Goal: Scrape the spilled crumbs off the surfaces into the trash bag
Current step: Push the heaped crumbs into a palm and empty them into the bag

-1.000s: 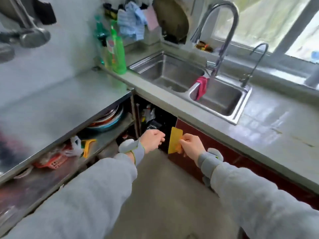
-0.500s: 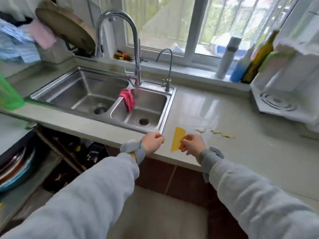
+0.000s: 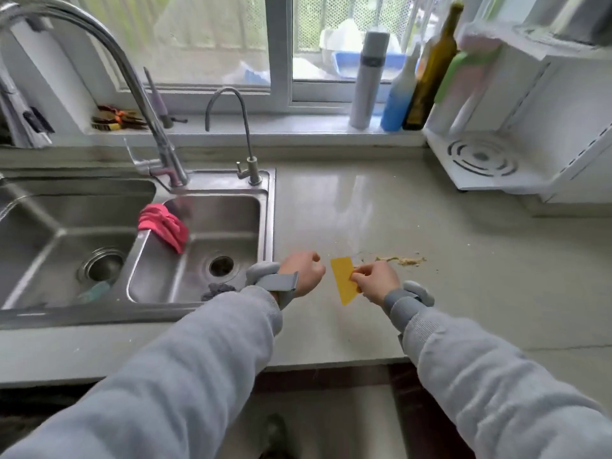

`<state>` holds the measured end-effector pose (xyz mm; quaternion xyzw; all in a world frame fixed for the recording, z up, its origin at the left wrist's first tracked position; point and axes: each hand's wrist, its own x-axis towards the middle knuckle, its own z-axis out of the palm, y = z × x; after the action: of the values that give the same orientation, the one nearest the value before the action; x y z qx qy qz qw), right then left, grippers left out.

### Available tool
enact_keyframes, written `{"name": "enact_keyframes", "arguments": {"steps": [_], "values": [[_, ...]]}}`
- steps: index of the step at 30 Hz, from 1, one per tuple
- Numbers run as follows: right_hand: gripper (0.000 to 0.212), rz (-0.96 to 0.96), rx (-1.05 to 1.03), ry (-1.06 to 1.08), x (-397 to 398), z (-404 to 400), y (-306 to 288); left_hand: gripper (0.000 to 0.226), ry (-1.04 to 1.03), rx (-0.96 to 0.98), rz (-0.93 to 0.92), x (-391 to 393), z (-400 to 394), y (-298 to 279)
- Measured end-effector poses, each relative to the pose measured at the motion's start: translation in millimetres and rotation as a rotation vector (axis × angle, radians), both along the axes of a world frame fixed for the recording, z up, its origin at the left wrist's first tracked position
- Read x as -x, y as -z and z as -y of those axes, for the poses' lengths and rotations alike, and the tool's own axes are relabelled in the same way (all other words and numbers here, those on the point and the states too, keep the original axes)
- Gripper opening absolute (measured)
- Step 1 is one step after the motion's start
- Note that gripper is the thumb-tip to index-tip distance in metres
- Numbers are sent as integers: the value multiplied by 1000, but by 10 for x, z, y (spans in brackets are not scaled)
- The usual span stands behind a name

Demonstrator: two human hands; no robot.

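— Since the crumbs (image 3: 402,260) lie right of the sink (image 3: 198,246) on the countertop (image 3: 463,293) untouched, is the scraping not yet begun?

— I'd say so. The right hand (image 3: 376,281) pinches the yellow scraper (image 3: 344,279) just short of them; the left hand (image 3: 303,273) is a curled fist beside it, holding nothing I can see.

— And next?

— Probably set the edge down beyond the crumbs. I see no trash bag here.
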<state>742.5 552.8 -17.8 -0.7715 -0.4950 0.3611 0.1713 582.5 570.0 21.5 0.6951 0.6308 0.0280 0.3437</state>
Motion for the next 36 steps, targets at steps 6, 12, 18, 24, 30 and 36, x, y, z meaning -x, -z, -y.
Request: {"name": "enact_keyframes", "arguments": {"steps": [6,12,18,24,30,36], "values": [[21,30,50,42,-13,-208,230,48,146,41,-106,-11,-323,298],[33,52,88,-60,35,-396,472,51,182,106,-183,-192,-362,614],[16,129,61,-20,-101,-544,552,60,187,106,-158,-372,-353,749],[12,194,21,133,-573,-650,458,60,191,70,-157,-501,-389,766],[13,221,9,244,-1054,-567,354,61,236,51,-129,-704,-448,763],[14,15,-32,22,-456,-537,466,63,93,-28,-158,-435,-657,743]]}}
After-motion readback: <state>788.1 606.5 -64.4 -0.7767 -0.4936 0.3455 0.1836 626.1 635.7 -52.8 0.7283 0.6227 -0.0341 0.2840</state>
